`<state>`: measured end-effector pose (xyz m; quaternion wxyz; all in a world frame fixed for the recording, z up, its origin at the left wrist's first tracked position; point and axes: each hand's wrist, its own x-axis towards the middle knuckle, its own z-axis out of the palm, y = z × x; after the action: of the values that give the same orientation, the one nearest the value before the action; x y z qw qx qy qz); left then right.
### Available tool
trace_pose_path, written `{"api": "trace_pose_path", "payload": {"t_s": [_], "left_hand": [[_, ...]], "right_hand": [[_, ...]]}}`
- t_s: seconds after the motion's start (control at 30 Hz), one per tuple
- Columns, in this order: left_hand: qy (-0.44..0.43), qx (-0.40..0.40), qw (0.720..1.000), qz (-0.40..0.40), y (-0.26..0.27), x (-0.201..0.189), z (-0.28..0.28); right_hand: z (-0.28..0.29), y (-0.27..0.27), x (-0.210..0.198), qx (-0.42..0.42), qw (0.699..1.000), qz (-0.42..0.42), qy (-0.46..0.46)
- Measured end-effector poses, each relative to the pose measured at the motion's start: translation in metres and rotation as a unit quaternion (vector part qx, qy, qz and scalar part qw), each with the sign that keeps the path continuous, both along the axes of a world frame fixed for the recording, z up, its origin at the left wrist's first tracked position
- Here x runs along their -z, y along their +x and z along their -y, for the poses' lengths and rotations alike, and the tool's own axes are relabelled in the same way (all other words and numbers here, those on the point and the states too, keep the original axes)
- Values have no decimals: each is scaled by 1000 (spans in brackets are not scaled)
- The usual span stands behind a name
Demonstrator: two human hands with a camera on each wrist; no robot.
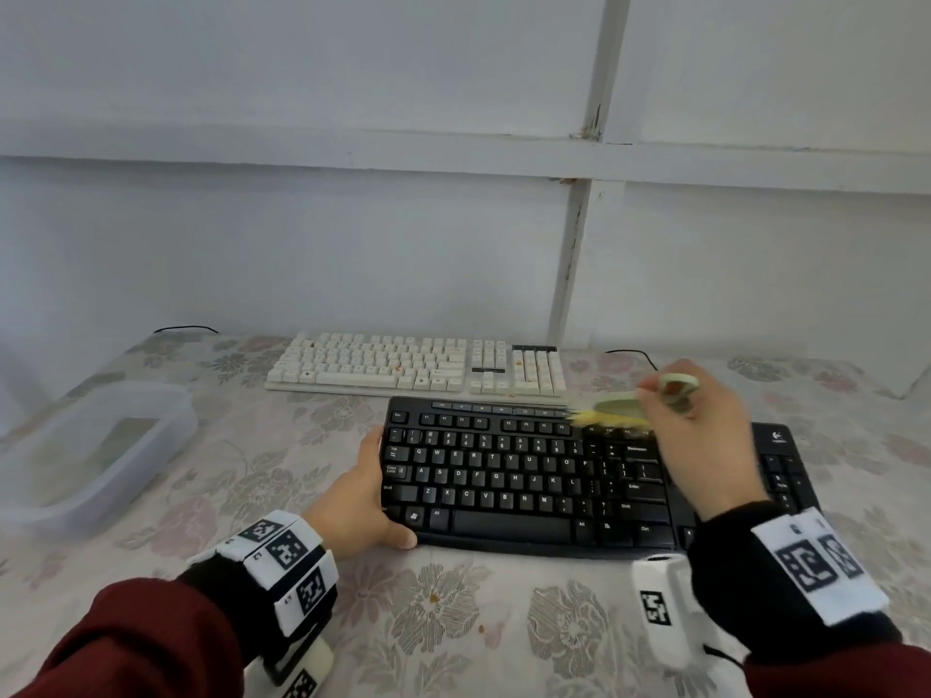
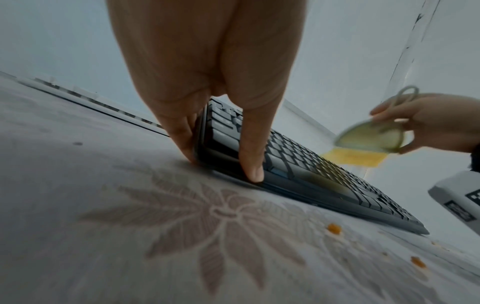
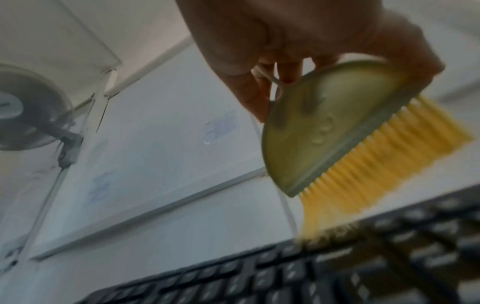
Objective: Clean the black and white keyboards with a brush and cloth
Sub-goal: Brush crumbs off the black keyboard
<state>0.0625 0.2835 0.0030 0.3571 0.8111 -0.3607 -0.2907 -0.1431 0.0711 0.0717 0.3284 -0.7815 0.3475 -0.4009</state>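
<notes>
Left hand gripping black keyboard edge, brush in right fingers

Black keyboard, white legends. White keyboard behind, cream keys, orange specks, black strips near numpad. Brush: pale green back, yellow bristles. Worktop cloth off-white, faded pink and grey flowers; orange crumbs on it. Tub frosted clear. Sleeves dark red; wristbands black-and-white square codes. Wall white.
</notes>
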Motion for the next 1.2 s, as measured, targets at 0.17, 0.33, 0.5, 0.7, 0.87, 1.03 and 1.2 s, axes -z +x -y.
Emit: {"api": "trace_pose_path", "payload": {"t_s": [0.17,0.33,0.5,0.7,0.87,1.03,1.2], "left_hand": [[-3,-3,1000,-3,1,1,0],[-6,-1,1000,-2,2,3,0],[-3,1,1000,7,1,1,0],[-7,0,1000,2,0,1,0],[-7,2,1000,-2,0,0,0],[-5,0,1000,-1,1,0,-1],[-3,4,1000,16,0,-1,0]], "right_hand": [[8,-16,-19,20,994,104,-32],[-15,10,-12,-95,987,109,74],[-9,8,2,-87,990,95,52],[4,-9,-3,12,998,42,-36],[-4,-9,-5,69,997,22,-21],[-43,20,-17,-53,994,82,44],[-108,80,-15,-192,978,-2,82]]}}
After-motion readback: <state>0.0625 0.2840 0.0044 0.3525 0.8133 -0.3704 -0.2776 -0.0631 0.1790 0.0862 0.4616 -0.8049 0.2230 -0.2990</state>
